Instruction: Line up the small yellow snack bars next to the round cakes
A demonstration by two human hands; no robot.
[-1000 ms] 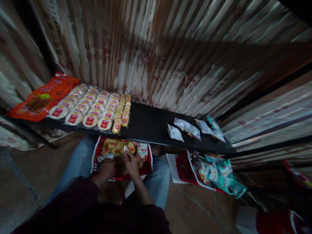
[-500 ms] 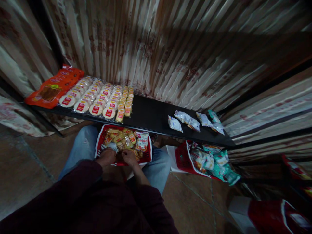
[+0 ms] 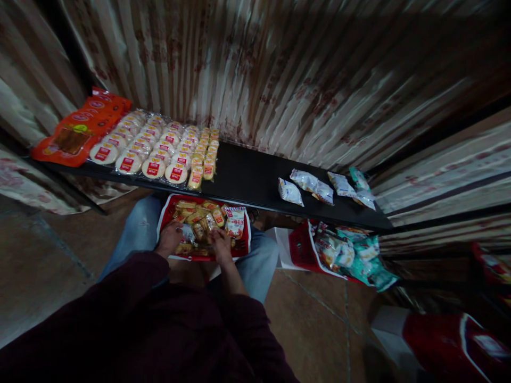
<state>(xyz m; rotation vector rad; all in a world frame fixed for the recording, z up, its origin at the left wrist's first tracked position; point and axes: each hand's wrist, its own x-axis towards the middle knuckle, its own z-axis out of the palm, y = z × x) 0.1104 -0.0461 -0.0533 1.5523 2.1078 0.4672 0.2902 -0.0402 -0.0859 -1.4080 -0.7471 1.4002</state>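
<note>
A red basket with a white rim point(image 3: 161, 221) sits between my knees, filled with small yellow-brown wrapped snacks point(image 3: 195, 215). My left hand point(image 3: 170, 238) is inside its left side, fingers curled beside a silvery-white packet point(image 3: 187, 233). What those fingers hold, if anything, is hidden. Toward the basket's right side, my right hand point(image 3: 220, 243) has its fingers closed at a clear-wrapped snack point(image 3: 210, 222). A flat white-and-red packet point(image 3: 235, 221) lies just right of that hand.
On the black shelf point(image 3: 243, 170) ahead are rows of round white wrapped cakes point(image 3: 153, 167), narrow yellow packets point(image 3: 195, 177), an orange bag point(image 3: 75, 133) and several white packets point(image 3: 290, 192). Another red basket point(image 3: 300, 247) with teal bags point(image 3: 367, 250) stands right. A curtain point(image 3: 239, 69) hangs behind.
My hands have moved up and deeper into the basket; the right hand has shifted right, the left slightly left. The view has tilted, so the shelf's left end appears higher.
</note>
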